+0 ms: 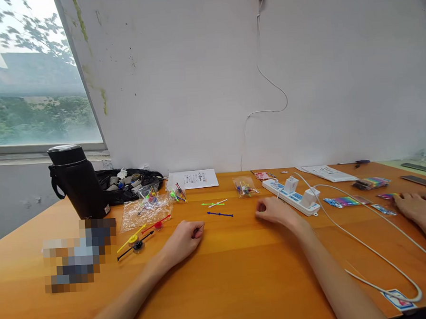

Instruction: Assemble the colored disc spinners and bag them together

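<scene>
My left hand (184, 239) rests on the table, its fingers curled into a loose fist with nothing visible in it. Opposite it, my right hand (275, 212) lies near the power strip, also curled closed, with no object showing. Between and beyond the two hands are a blue arrow pointer (220, 214), a green arrow pointer (204, 204) and a white arrow pointer (222, 201); the green and white ones cross. Left of my left hand are arrow spinners on round bases: a black one (138, 245), a yellow one (133, 239) and a red one (158, 224).
A black thermos (79, 183) stands at the left, near a black bag (109, 196). Clear plastic bags (130, 217) and small bagged parts (246, 186) lie farther back. A white power strip (304, 207) with trailing cable sits right. A co-worker's hand (413, 208) touches colourful strips.
</scene>
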A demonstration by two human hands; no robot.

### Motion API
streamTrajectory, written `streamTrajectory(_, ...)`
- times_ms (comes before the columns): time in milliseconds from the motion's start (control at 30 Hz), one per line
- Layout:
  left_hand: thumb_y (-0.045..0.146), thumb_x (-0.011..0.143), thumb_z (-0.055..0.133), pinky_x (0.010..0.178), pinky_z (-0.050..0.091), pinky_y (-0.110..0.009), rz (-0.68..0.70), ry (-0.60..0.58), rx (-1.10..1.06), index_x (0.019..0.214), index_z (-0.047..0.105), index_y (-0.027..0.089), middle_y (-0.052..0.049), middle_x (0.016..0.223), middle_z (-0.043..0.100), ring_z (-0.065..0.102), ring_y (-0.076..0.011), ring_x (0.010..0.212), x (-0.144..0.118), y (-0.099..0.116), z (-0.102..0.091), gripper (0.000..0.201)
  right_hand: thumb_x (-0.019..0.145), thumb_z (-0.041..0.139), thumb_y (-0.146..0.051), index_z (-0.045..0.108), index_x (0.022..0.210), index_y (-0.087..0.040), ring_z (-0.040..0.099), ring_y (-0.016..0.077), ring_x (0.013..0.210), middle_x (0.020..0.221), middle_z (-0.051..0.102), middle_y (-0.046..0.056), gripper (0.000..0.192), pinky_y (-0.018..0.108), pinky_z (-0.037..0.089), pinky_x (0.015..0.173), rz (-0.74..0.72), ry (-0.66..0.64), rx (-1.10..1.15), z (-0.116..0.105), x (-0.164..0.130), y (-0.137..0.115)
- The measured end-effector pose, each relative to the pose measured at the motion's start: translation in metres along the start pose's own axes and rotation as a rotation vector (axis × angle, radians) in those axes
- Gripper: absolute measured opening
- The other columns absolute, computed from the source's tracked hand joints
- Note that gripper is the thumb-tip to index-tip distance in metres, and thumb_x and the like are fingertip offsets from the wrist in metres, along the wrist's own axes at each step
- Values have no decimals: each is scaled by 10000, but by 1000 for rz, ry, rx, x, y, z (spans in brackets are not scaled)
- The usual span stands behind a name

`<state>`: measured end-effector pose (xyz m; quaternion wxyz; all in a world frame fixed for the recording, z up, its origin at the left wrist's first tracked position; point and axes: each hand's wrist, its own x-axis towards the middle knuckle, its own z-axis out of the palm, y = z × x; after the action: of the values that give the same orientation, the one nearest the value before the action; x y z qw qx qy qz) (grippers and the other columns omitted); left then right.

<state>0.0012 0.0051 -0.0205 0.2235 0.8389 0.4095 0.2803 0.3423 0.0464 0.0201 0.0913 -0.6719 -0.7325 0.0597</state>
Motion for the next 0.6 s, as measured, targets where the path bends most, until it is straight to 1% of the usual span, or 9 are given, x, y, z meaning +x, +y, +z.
streamTrajectory(100, 91, 684, 394, 555, 166, -289, 5, 19, -14, 636, 280, 200, 51, 569, 304, 233, -120, 574, 0, 0, -1, 164, 720, 666, -242, 728, 822, -180, 654, 193, 737, 833, 725, 77, 134, 247, 377, 589, -13, -4, -7, 1, -2, -7)
streamTrajectory(167, 104, 689, 423, 545, 183, -270, -15, 47, -90, 635, 289, 201, 56, 580, 301, 265, -106, 563, 1, 0, 0, 173, 726, 655, -216, 709, 820, -171, 645, 193, 753, 853, 711, 84, 118, 250, 382, 608, -31, 25, -22, 4, -2, -11)
streamTrajectory(267, 181, 738, 509, 493, 255, -218, -131, 58, -411, 670, 316, 211, 74, 612, 312, 345, -74, 492, 4, -1, 6, 206, 758, 608, -163, 669, 833, -162, 630, 197, 812, 935, 683, 95, 97, 265, 406, 677, -110, 141, -15, 10, 0, -22)
streamTrajectory(333, 262, 772, 583, 471, 337, -201, -200, 47, -635, 711, 353, 212, 80, 646, 362, 419, -63, 464, 6, -1, 10, 243, 792, 583, -144, 649, 881, -167, 619, 196, 852, 990, 658, 90, 113, 277, 425, 736, -228, 223, 42, 14, 0, -32)
streamTrajectory(367, 295, 778, 620, 482, 383, -203, -212, 43, -718, 738, 381, 208, 78, 667, 397, 458, -63, 472, 8, -1, 12, 257, 819, 572, -149, 643, 911, -174, 613, 191, 864, 1009, 646, 85, 118, 283, 435, 761, -308, 250, 91, 15, 0, -39)
streamTrajectory(433, 327, 774, 681, 550, 474, -226, -214, 44, -841, 804, 443, 199, 59, 718, 474, 546, -80, 542, 9, 0, 15, 272, 884, 546, -185, 633, 978, -188, 606, 180, 870, 1033, 625, 77, 128, 294, 455, 798, -474, 273, 212, 16, -4, -56)
streamTrajectory(500, 307, 756, 724, 671, 547, -276, -238, 55, -944, 888, 501, 198, 16, 816, 564, 636, -126, 697, 8, 1, 15, 281, 930, 527, -221, 624, 1037, -199, 603, 171, 864, 1038, 613, 74, 146, 298, 470, 813, -604, 277, 341, 17, -11, -75)
streamTrajectory(567, 250, 731, 752, 836, 561, -332, -268, 58, -1021, 989, 552, 207, -48, 1005, 634, 675, -187, 933, 7, 3, 15, 329, 945, 527, -231, 614, 1085, -208, 603, 168, 879, 1040, 613, 69, 167, 294, 480, 825, -679, 267, 454, 20, -19, -93)
streamTrajectory(600, 226, 731, 752, 920, 540, -356, -275, 48, -1060, 1057, 567, 217, -77, 1125, 639, 663, -209, 1039, 6, 4, 14, 375, 945, 533, -231, 610, 1101, -214, 603, 170, 898, 1046, 618, 67, 175, 295, 482, 838, -700, 255, 499, 22, -23, -101)
